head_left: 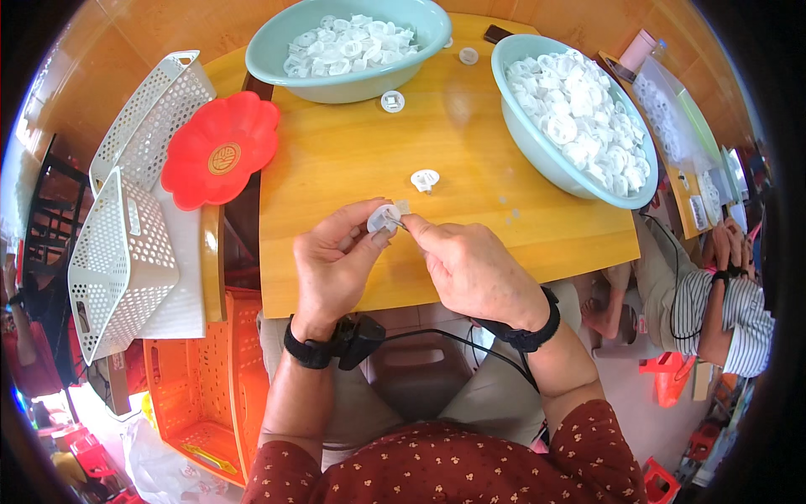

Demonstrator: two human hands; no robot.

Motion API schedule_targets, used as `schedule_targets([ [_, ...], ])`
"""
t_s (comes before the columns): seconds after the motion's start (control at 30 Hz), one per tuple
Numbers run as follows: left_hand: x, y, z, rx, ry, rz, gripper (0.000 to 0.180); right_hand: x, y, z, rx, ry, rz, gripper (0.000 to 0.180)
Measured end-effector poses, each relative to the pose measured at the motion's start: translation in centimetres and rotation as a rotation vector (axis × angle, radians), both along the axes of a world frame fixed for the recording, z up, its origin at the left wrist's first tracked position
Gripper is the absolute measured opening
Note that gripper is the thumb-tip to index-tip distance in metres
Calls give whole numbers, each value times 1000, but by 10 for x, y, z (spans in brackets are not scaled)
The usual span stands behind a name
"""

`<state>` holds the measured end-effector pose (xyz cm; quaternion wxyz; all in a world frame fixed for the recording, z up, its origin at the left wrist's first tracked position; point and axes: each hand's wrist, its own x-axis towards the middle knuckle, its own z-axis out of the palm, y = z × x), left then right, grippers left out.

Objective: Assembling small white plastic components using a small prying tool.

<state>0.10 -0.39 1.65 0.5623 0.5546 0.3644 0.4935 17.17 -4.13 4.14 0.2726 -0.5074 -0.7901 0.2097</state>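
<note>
On the worktop, one basin sits at the far edge and another basin at the right, both holding small caps. A loose cap lies between them. Left of the worktop rest a dish and baskets.

A square wooden bench with a honey-yellow top fills the middle of the view, lit brightly and evenly from above. Behind it the floor shows as warm orange-brown tiles. To the left, two white perforated plastic baskets stand tilted against each other, with a red flower-shaped tray resting beside them at the bench's edge. Below these sits an orange plastic crate. A dark chair frame stands at the far left. On the right, a second bench runs away under what may be clear plastic sheeting, and another person in a striped sleeve sits there.
</note>
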Motion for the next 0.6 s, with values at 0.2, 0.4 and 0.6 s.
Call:
schedule_targets([
  [0.2,1,2,-3,-21,40,2,29,4,6,7,-150,86,18,33],
  [0.4,4,4,-5,-36,-128,59,32,-3,2,3,-241,383,-68,29],
  [0.6,5,4,-7,-22,-170,72,32,-7,-1,-2,-241,455,-84,31],
])
